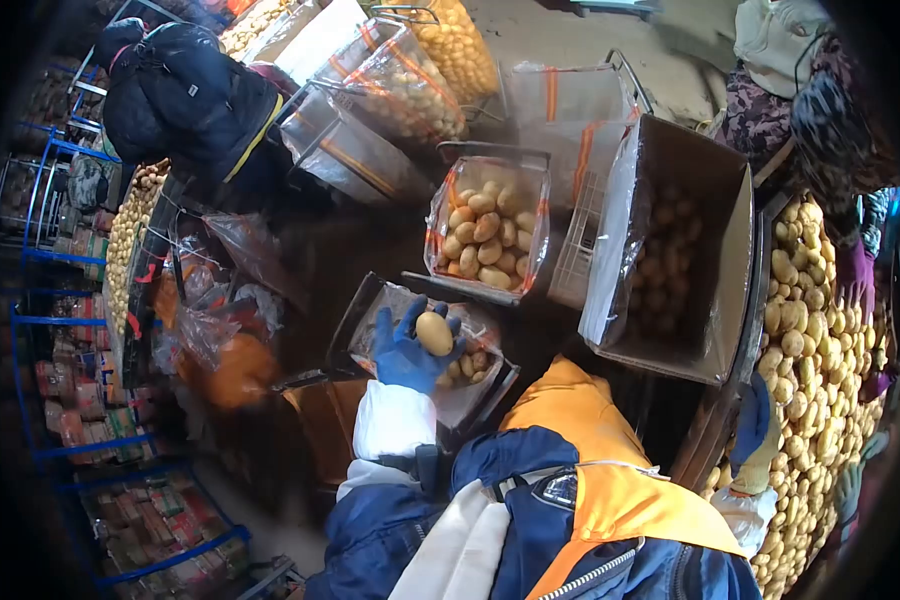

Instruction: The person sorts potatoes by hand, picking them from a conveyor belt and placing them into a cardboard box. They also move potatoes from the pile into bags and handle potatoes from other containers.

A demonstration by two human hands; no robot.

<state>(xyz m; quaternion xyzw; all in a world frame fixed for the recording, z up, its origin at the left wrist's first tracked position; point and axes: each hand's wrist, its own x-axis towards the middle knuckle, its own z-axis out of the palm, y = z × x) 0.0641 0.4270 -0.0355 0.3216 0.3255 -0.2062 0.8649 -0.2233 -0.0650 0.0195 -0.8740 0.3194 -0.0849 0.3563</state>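
My left hand (pixel 410 345), in a blue glove with a white cuff, grips a single pale potato (pixel 435 333). It is above a plastic-lined bin (pixel 370 315) that has several potatoes (pixel 467 368) in its bottom. My right hand (pixel 755 435), in a blue and beige glove, is at the near edge of a large heap of potatoes (pixel 805 400). How its fingers are set, and whether they hold anything, cannot be made out.
Just beyond is a clear bag of potatoes (pixel 488 235) in a frame. A tall cardboard box (pixel 610 260) holds potatoes in its shadowed inside. More lined bags (pixel 370 150) stand farther back. People work at left (pixel 195 100) and right (pixel 840 110); a purple-gloved hand (pixel 856 275) touches the heap.
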